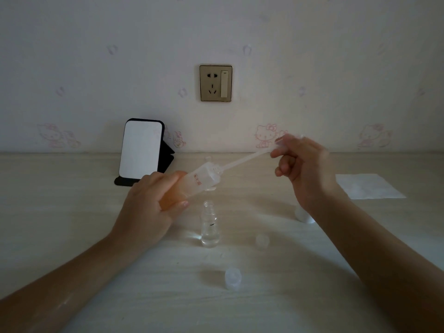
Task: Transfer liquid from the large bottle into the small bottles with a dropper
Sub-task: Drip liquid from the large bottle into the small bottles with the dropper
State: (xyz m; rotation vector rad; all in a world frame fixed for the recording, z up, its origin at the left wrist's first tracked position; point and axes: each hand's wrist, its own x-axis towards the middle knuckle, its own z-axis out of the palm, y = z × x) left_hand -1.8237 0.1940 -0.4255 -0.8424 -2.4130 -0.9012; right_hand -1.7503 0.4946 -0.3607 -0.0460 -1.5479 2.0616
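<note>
The large bottle (192, 186) is tipped way over above the middle of the worktop (72, 212). Its long axis runs diagonally, with the neck pointing up toward the far right corner. The left hand (149, 203) has its fingers wrapped round the lower end, where the orange liquid sits. The dropper (242, 162) follows the same slant, tip in the bottle's mouth, and the right hand (305, 169) pinches its top end with the other fingers loosely curled. A small bottle (209, 224) stands upright just below, uncapped.
</note>
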